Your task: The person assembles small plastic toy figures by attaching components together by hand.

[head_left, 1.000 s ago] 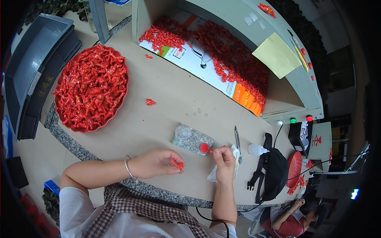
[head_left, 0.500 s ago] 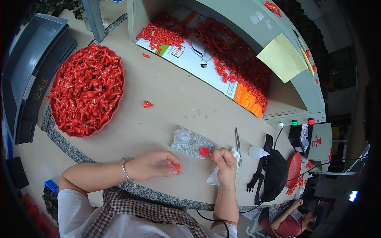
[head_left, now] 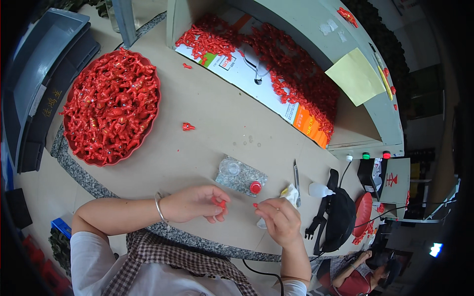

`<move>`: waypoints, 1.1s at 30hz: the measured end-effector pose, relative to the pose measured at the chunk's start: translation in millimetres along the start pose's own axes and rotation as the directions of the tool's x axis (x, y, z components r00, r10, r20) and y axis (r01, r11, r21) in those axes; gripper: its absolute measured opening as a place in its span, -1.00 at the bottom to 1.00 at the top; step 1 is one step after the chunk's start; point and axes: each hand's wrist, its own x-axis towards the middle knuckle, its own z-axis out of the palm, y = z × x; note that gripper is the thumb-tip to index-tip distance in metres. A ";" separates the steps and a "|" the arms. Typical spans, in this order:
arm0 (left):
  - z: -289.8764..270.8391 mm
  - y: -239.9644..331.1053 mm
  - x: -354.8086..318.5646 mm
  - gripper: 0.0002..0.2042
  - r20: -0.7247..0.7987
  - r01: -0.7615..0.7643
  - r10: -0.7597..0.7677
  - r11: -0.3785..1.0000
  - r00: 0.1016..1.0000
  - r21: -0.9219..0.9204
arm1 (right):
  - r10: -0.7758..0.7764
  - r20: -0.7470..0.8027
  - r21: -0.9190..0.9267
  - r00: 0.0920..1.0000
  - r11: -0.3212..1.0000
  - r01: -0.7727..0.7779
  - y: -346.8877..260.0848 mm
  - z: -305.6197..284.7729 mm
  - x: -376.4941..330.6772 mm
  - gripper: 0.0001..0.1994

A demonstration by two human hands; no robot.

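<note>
My left hand [head_left: 195, 203], a bangle on its wrist, pinches a small red plastic figure part [head_left: 220, 203]; the fingers hide much of it. To its right, my right hand [head_left: 282, 219] holds a tiny red piece [head_left: 256, 204] between thumb and fingertips, a short gap from the left hand's part. Just beyond both hands lies a speckled stone slab [head_left: 251, 174]. On it stand a clear round dish [head_left: 229, 166] and a small red cap [head_left: 255, 187]. A crumpled white cloth [head_left: 290, 193] lies behind my right hand.
A red scalloped tray [head_left: 158, 101] heaped with red figures stands left. One red figure [head_left: 188, 127] lies mid-table. Tweezers [head_left: 296, 177], a white squeeze bottle [head_left: 321, 189] and a black waist bag [head_left: 341, 222] are right. A shelf's cardboard [head_left: 276, 101] bears many red parts. Another person [head_left: 355, 278] sits far right.
My right hand has drawn back from the red cap toward me and nearer my left hand, with the tiny red piece in its pinch. My left hand keeps its part.
</note>
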 end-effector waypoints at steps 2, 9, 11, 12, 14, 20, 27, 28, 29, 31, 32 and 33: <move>2.7 0.2 -0.7 -0.75 -0.003 0.002 -0.002 1.000 1.000 0.000 | -0.054 0.002 0.090 0.999 0.995 0.053 -8.1 8.9 4.4 -0.81; 2.5 -2.5 1.6 -0.79 0.009 0.034 -0.034 0.997 0.999 0.067 | -0.166 0.063 0.122 0.984 0.980 0.157 -18.4 29.4 6.5 -0.72; 2.1 -2.7 1.3 -0.80 -0.002 0.008 -0.007 0.994 1.000 0.107 | -0.183 0.072 0.112 0.981 0.978 0.174 -22.6 30.8 7.5 -0.71; 1.7 -2.9 0.1 -0.81 -0.014 -0.014 0.016 0.989 1.000 0.146 | -0.093 0.046 0.164 0.995 0.983 0.084 -27.1 31.5 9.4 -0.72; 1.0 -3.2 -2.1 -0.82 -0.044 -0.048 0.055 0.986 0.997 0.157 | -0.003 0.025 0.217 1.000 0.976 -0.003 -29.6 31.7 10.5 -0.72; 0.7 -9.2 -2.0 -0.86 -0.124 -0.230 0.288 0.909 0.949 0.348 | 0.183 0.073 0.336 0.980 0.921 -0.197 -21.7 39.3 -7.0 -0.73; 11.2 -2.1 -5.3 -0.88 -0.014 -0.372 0.602 0.512 0.798 0.774 | 0.523 0.511 0.723 0.682 0.168 -0.670 -27.7 52.7 -14.3 -0.78; 11.5 -2.2 -5.0 -0.88 -0.011 -0.374 0.601 0.511 0.799 0.774 | 0.505 0.536 0.742 0.676 0.098 -0.663 -28.0 53.6 -14.5 -0.77; 11.9 -2.5 -4.6 -0.87 -0.008 -0.375 0.596 0.516 0.803 0.770 | 0.510 0.533 0.743 0.675 0.099 -0.662 -27.6 52.8 -15.7 -0.77; 10.7 -4.5 -1.9 -0.87 0.001 -0.383 0.592 0.520 0.806 0.764 | 0.581 0.436 0.730 0.687 0.219 -0.648 -24.6 49.2 -18.6 -0.78; 8.4 -6.9 -0.5 -0.86 -0.079 -0.359 0.552 0.637 0.830 0.682 | 0.586 0.431 0.729 0.686 0.222 -0.648 -20.9 45.4 -17.8 -0.78; 5.7 -9.5 -0.1 -0.84 -0.158 -0.326 0.499 0.742 0.852 0.586 | 0.629 0.312 0.726 0.713 0.326 -0.606 -14.0 40.9 -16.5 -0.78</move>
